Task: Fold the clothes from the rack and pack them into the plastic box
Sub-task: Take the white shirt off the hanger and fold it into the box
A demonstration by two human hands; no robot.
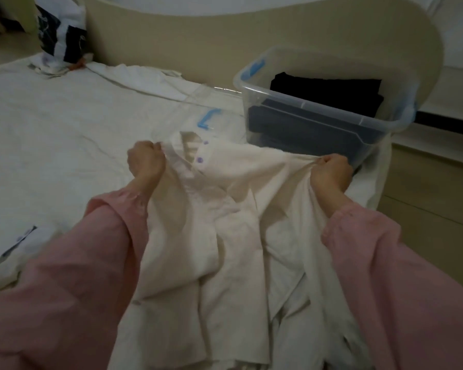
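One cream-white collared shirt w/ purple buttons (pixel 225 222) is being held stretched over the near edge of the white-sheeted bed (pixel 64 129), the left hand (pixel 146 162) and right hand (pixel 332 172) each being fisted round a shoulder. One clear plastic box w/ blue latches (pixel 318 105) is sitting at the bed's right edge, two dark folded garments (pixel 326 88) being stored inside. Risk, prob.: the lower half is bunching, so creases could be folded in; the box could be nudged off that edge. Buttons showing: two.
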